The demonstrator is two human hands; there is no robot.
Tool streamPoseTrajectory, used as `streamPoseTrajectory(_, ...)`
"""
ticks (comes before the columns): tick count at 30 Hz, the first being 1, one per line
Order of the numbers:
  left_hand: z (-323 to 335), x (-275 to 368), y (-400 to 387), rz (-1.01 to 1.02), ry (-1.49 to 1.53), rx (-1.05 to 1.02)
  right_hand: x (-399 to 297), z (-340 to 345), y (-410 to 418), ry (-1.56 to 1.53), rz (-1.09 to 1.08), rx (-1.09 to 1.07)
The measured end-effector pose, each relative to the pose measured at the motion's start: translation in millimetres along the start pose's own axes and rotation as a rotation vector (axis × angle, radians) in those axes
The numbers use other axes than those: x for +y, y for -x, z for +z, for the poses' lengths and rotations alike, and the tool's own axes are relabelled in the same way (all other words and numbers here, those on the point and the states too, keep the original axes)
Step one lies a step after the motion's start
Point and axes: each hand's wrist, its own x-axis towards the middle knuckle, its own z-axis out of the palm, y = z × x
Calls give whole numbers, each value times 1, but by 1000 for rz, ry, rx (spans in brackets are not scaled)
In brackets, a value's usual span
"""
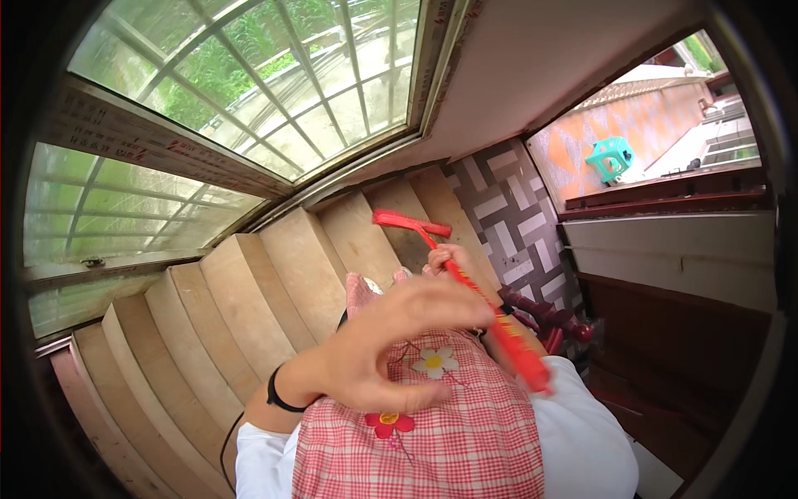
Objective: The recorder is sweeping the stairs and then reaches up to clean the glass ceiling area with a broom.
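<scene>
A red long-handled brush (511, 340) slants across the view, its head (411, 222) above the steps and its thick handle end near my right sleeve. My right hand (449, 257) grips the handle a little below the head. Closer to the camera, my left hand (399, 337) is held in a wide curve, thumb and fingers apart, with nothing in it. Its blurred fingertips overlap the handle in the picture; whether they touch it I cannot tell. Beneath it is a red checked apron (418, 461) with embroidered flowers.
Stone stairs (293, 256) run down the left and ahead, beside barred windows (280, 81). A patterned tile landing (511, 218) lies ahead on the right, with a dark red wooden railing (548, 315) near it. Through an opening, a teal plastic stool (610, 159) stands outside.
</scene>
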Motion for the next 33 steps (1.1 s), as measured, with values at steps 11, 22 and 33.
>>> streamPoseTrajectory(11,-53,-185,106,-654,-122,730,-35,-33,78,-74,122,109)
streamPoseTrajectory(22,-86,-281,186,-1062,-661,357,-7,-43,90,296,59,151)
streamPoseTrajectory(33,-115,-302,243,-1291,-403,537,29,30,62,1056,-3,433)
